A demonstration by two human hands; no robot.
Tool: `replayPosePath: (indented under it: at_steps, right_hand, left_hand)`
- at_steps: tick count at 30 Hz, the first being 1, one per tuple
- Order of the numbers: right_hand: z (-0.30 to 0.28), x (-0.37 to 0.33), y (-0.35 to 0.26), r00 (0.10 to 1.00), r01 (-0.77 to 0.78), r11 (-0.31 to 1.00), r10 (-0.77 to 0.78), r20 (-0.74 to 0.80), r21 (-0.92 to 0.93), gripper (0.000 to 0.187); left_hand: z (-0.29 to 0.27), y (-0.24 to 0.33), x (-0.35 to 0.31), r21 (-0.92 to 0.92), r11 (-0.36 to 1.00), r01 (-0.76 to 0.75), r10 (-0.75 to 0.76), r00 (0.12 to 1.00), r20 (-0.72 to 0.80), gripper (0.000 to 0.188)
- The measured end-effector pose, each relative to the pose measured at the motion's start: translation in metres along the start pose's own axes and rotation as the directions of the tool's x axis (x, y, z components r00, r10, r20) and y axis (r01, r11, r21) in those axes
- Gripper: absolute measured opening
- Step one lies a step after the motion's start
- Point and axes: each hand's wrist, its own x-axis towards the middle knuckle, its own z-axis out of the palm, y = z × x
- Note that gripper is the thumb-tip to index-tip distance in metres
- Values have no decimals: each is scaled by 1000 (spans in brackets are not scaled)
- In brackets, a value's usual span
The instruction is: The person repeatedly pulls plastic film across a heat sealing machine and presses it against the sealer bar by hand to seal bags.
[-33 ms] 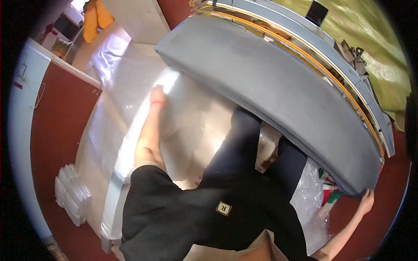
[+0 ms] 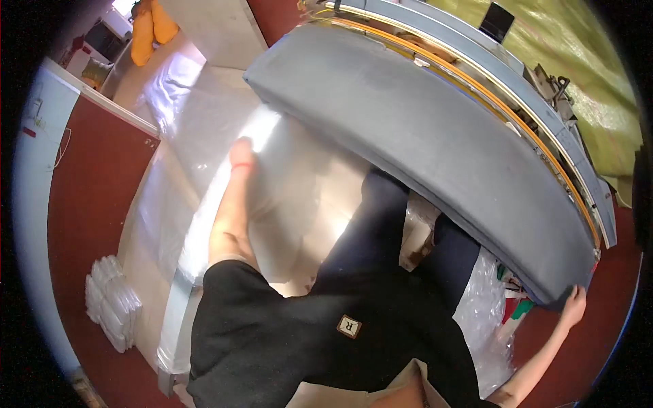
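My left hand [image 2: 241, 153], a red band at its wrist, is stretched out over the clear plastic sheeting [image 2: 197, 122] on the table to my left. Its fingers are bright and smeared, so whether they hold the sheeting cannot be made out. At the far end of the long grey cloth-covered surface [image 2: 422, 129], on the right, my right hand [image 2: 575, 307] has its fingers closed at the corner. That surface runs across in front of my legs. Behind it lies an orange strip [image 2: 469, 81] along a pale metal rail.
A stack of folded clear plastic bags [image 2: 112, 302] sits at the left. Crumpled clear plastic [image 2: 484, 319] hangs beside my right leg, with red and green pieces near it. A dark phone-like slab [image 2: 496, 22] lies on yellow-green sheeting [image 2: 571, 41] at the back. The floor [image 2: 95, 197] is dark red.
My left hand has drawn slightly nearer to me over the sheeting. My right hand has shifted a little farther from me at the grey corner.
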Motion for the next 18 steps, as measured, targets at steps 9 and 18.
replayPosePath:
  at_steps: [9,18]
  right_hand:
    - [-45,25,-210,873,480,821,-413,-260,310,13]
    - [-63,-55,-393,405,87,50,-914,11,995,46]
  left_hand:
    - [-37,-46,-76,-125,968,216,-224,973,-57,15]
    - [-137,205,-184,-906,420,-49,559,801,215,6]
